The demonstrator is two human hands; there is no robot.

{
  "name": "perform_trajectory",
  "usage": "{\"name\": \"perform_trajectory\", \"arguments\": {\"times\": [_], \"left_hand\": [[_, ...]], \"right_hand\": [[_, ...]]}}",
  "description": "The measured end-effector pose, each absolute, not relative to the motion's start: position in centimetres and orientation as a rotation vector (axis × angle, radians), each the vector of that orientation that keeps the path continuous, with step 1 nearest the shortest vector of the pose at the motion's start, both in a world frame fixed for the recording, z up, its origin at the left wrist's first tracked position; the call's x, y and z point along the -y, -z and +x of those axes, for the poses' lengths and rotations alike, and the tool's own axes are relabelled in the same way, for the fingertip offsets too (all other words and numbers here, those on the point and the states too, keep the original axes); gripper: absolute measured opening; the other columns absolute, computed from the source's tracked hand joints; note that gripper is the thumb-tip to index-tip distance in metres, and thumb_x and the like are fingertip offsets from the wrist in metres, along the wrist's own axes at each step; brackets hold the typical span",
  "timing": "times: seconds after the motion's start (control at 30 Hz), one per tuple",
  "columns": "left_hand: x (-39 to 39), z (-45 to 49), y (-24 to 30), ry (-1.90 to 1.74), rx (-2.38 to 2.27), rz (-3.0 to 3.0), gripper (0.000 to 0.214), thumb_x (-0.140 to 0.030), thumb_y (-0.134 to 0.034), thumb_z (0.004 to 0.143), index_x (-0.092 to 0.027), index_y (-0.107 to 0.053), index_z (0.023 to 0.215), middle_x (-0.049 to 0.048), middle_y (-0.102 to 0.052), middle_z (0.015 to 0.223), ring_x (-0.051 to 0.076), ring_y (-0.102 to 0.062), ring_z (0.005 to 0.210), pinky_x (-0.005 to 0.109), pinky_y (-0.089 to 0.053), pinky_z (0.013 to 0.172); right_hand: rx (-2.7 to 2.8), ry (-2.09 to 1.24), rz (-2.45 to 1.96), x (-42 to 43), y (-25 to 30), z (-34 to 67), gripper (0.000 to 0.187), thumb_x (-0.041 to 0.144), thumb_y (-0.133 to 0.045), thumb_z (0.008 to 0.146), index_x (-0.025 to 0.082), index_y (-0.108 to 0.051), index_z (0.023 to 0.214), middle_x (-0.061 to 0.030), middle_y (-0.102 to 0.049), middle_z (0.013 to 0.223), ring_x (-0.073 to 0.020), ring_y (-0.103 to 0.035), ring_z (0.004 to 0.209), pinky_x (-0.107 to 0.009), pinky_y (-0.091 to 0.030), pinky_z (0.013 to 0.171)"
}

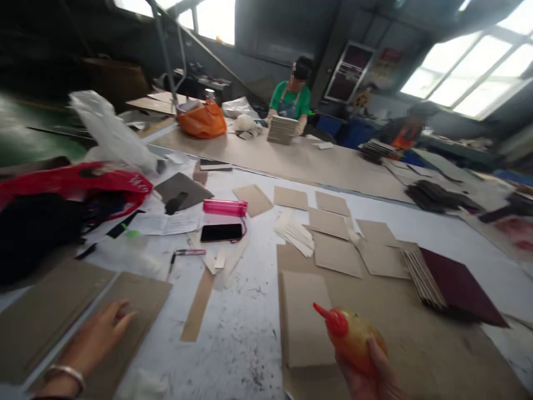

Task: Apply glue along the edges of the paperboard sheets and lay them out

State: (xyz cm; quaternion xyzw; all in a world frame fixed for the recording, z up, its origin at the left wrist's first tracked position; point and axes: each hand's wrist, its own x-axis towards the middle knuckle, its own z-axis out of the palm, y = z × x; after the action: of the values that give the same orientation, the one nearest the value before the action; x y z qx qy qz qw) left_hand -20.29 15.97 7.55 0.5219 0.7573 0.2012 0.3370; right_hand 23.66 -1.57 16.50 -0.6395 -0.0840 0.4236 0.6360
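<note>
My right hand (372, 375) grips a yellow squeeze bottle (353, 336) with a red nozzle, its tip pointing left over a stack of grey card pieces (302, 322). That stack lies on a large brown board (400, 311). My left hand (100, 333) rests flat, fingers stretched out, on a brown cardboard sheet (137, 303) at the lower left; a metal bangle is on the wrist. Several loose card squares (335, 253) lie farther out on the white table (245, 328). A stack of dark red covers (453, 286) sits to the right.
A black phone (220, 232), a pink case (225, 207) and a red bag (75, 180) lie at the left. An orange bag (202, 121) stands farther back. A person in a green top (291, 100) handles a card stack across the table.
</note>
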Motion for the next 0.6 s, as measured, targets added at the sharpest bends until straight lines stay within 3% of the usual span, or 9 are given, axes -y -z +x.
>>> {"name": "perform_trajectory", "arguments": {"times": [0.13,0.2,0.3,0.43,0.6], "left_hand": [[-11.7,-5.7,-7.1,-0.446,-1.595,1.296,0.026,-0.046,-0.064,0.057,-0.026,-0.055,0.072,0.0025,-0.066,0.071,0.030,-0.062,0.077,0.037,-0.044,0.074],[-9.7,2.3,-6.2,-0.413,-1.488,1.351,0.028,-0.047,-0.064,0.058,-0.025,-0.049,0.068,0.0038,-0.060,0.062,0.029,-0.060,0.069,0.037,-0.044,0.068],[-8.0,11.3,-4.4,-0.403,-1.485,1.374,0.037,-0.052,-0.061,0.064,-0.025,-0.040,0.078,0.0019,-0.055,0.063,0.029,-0.059,0.069,0.038,-0.044,0.068],[-7.6,15.9,-2.7,-0.387,-1.554,1.411,0.045,-0.048,-0.068,0.061,-0.026,-0.033,0.078,0.0080,-0.055,0.084,0.034,-0.057,0.094,0.042,-0.040,0.084],[-7.8,16.2,-1.8,-0.364,-1.614,1.460,0.039,-0.040,-0.064,0.066,-0.028,-0.028,0.074,0.0009,-0.048,0.074,0.029,-0.055,0.082,0.040,-0.040,0.076]], "right_hand": [[-0.072,-0.997,-1.115,2.6,-16.3,26.0,0.032,0.037,-0.083,0.066,0.024,-0.070,0.093,-0.0057,-0.074,0.094,-0.0206,-0.070,0.081,-0.022,-0.059,0.064],[-0.131,-0.992,-1.027,3.6,-16.3,27.3,0.029,0.031,-0.085,0.064,0.024,-0.071,0.088,-0.0056,-0.074,0.093,-0.0208,-0.070,0.080,-0.022,-0.059,0.063],[-0.181,-0.980,-0.985,5.7,-15.8,29.5,0.029,0.029,-0.085,0.064,0.026,-0.071,0.090,-0.0028,-0.074,0.092,-0.0219,-0.070,0.081,-0.025,-0.060,0.064],[-0.209,-0.957,-0.968,8.9,-14.7,32.5,0.030,0.029,-0.083,0.067,0.025,-0.070,0.094,-0.0031,-0.073,0.096,-0.0217,-0.070,0.085,-0.025,-0.060,0.065],[-0.249,-0.931,-0.923,11.4,-14.2,35.3,0.024,0.029,-0.081,0.071,0.026,-0.071,0.092,-0.0036,-0.073,0.095,-0.0218,-0.069,0.086,-0.025,-0.060,0.065]]}}
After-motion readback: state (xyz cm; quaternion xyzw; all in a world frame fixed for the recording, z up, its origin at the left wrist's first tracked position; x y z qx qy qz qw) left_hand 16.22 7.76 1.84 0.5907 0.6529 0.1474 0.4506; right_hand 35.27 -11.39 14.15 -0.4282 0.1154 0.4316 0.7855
